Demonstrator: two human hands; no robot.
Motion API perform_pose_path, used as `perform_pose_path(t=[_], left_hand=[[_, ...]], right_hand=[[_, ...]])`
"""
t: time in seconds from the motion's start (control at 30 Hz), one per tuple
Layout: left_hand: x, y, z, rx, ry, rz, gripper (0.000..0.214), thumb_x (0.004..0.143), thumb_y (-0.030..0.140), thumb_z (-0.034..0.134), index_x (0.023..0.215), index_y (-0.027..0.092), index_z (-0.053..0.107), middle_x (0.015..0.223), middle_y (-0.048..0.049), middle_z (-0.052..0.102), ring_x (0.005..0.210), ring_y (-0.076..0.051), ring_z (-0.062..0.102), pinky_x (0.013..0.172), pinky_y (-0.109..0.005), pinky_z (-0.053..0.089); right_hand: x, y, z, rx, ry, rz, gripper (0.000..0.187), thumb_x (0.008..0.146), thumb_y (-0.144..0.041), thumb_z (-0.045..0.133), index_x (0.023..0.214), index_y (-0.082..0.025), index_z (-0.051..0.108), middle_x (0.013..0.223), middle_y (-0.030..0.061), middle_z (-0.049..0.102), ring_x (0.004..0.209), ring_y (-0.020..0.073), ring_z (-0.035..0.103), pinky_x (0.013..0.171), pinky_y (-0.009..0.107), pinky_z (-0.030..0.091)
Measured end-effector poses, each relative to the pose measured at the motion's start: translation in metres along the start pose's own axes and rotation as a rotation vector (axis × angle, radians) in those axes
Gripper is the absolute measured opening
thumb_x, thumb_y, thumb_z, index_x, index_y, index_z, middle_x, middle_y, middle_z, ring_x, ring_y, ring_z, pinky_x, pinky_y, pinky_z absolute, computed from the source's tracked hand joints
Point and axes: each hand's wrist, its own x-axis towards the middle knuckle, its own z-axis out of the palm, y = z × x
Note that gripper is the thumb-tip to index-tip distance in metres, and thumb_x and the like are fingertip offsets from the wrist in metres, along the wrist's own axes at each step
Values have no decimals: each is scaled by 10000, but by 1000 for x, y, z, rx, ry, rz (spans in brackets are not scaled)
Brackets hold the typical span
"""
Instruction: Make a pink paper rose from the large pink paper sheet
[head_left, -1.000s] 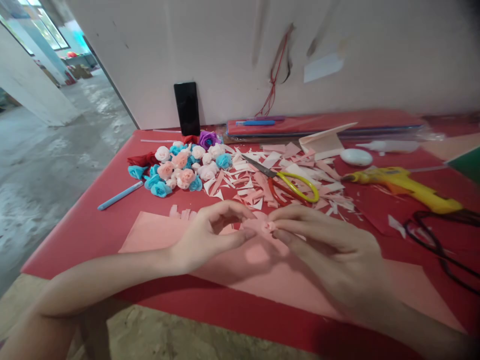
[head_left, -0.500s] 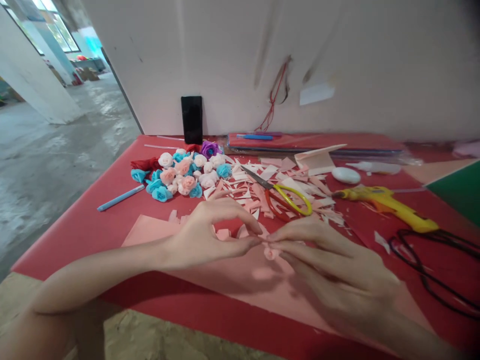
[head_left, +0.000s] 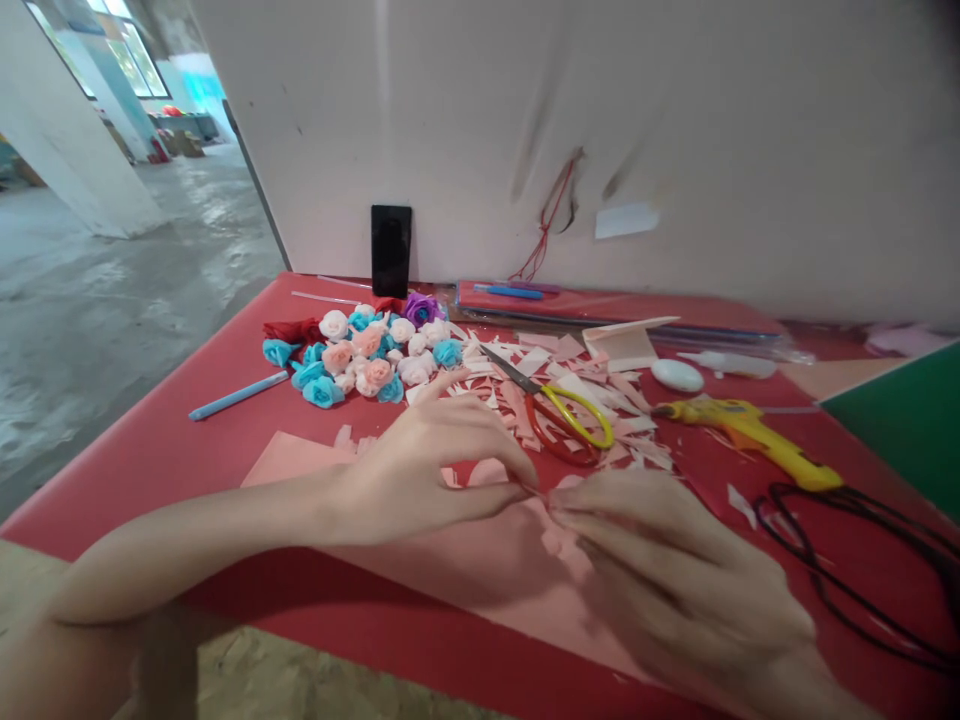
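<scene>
A small pink paper flower (head_left: 553,541) is held between my two hands, just above a large pink paper sheet (head_left: 450,555). With thumb and forefinger closed, my left hand (head_left: 442,470) pinches the thin edge of its paper at the upper left. From the other side, the bent fingers of my right hand (head_left: 686,565) grip the flower and partly cover it. Behind the hands lie scissors (head_left: 551,395) with one yellow and one red handle, on a heap of pink and white paper scraps (head_left: 630,385).
Finished paper flowers (head_left: 375,375) in several colours lie at the left, beside a blue pen (head_left: 238,395). A yellow glue gun (head_left: 757,435) with a black cord rests at the right, near a white oval object (head_left: 677,376). A black phone (head_left: 391,252) leans on the back wall.
My left thumb and forefinger have closed on the flower's paper edge. My right hand has turned slightly and covers more of the flower. The camera view has shifted a little.
</scene>
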Motion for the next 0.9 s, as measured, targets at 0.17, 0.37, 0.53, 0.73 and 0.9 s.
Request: perform_pose_path(t=[0.17, 0.37, 0.53, 0.73, 0.9], left_hand=[[9, 1, 4, -217, 291, -121, 63, 724, 100, 612, 687, 147, 593, 725, -22, 650, 742, -131, 583, 785, -297, 438], [12, 3, 22, -648, 374, -295, 84, 713, 117, 638, 679, 167, 580, 746, 16, 613, 758, -94, 572, 740, -233, 465], [5, 7, 34, -872, 354, -335, 104, 707, 70, 636, 696, 167, 599, 738, 28, 608, 758, -72, 584, 714, -186, 489], [6, 9, 35, -917, 298, -416, 107, 693, 76, 654, 705, 182, 666, 686, 38, 656, 703, -76, 609, 706, -194, 495], [6, 9, 35, -880, 268, -405, 139, 692, 77, 658, 698, 208, 704, 738, 19, 666, 777, -97, 599, 787, -226, 481]], right_hand=[[6, 5, 11, 298, 95, 250, 178, 812, -247, 577, 812, -376, 699, 929, 0, 594, 893, 163, 581, 742, 307, 525], [5, 10, 12, 471, 36, 340, 91, 763, -370, 625, 762, -372, 716, 915, 7, 576, 912, 165, 554, 781, 301, 503], [4, 6, 12, 423, 17, 327, 92, 743, -387, 640, 788, -379, 720, 861, 14, 599, 822, 164, 581, 681, 286, 523], [4, 4, 12, 416, 21, 344, 100, 767, -368, 620, 778, -371, 719, 760, -2, 620, 722, 136, 578, 623, 250, 506], [3, 2, 14, 431, 34, 397, 110, 784, -330, 608, 792, -344, 717, 743, 0, 621, 722, 148, 557, 649, 278, 502]])
